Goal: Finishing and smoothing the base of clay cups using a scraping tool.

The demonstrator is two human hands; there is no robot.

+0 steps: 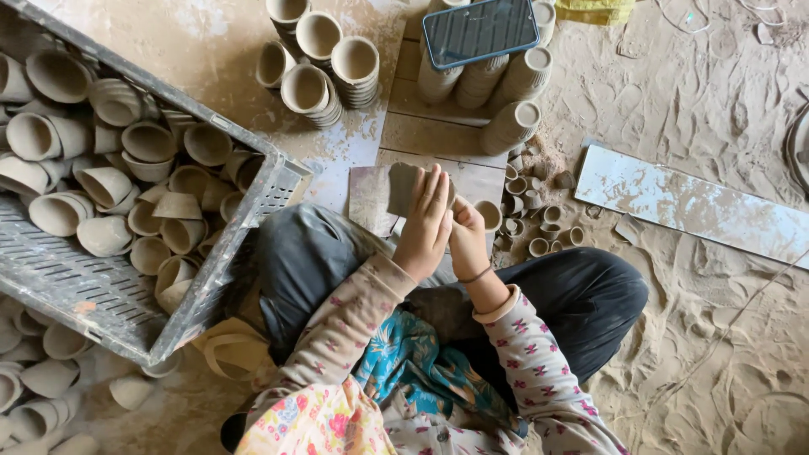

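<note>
I sit cross-legged on a sandy floor. My left hand (427,223) presses a grey-brown scouring pad (403,187) against a small unfired clay cup (488,215), which my right hand (468,240) grips from below. Both hands meet just above my knees, over a wooden board (434,135). The cup's mouth faces up and to the right; most of its body is hidden behind my fingers.
A grey plastic crate (93,291) full of clay cups tilts at my left. More cups lie loose below it. Stacks of cups (320,63) stand ahead, and a phone (479,31) rests on other stacks. Tiny cups (539,223) and a long tile (691,202) lie to the right.
</note>
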